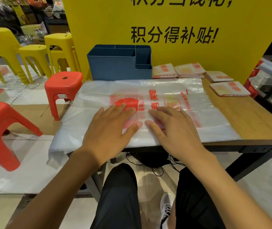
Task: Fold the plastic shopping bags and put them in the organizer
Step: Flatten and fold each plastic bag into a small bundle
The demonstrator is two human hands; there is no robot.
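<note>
left hand point(109, 125) flat, fingers straight, palm down, grasping nothing | right hand point(171, 128) same, just beside it | plastic bag point(156, 90) spread on table point(247, 119), under both palms near its near edge | blue organizer point(115, 65) far, behind bag

Bare forearms, black trousers point(120, 195), and a white-and-black sneaker point(166, 210).

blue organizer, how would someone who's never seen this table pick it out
Start at the big yellow sign board behind the wooden table. At its foot, at the table's far left corner, stands the blue organizer, just beyond the spread plastic bag. It is the only tall blue box there, divided into open compartments, while its neighbours to the right are flat folded bags.
</note>
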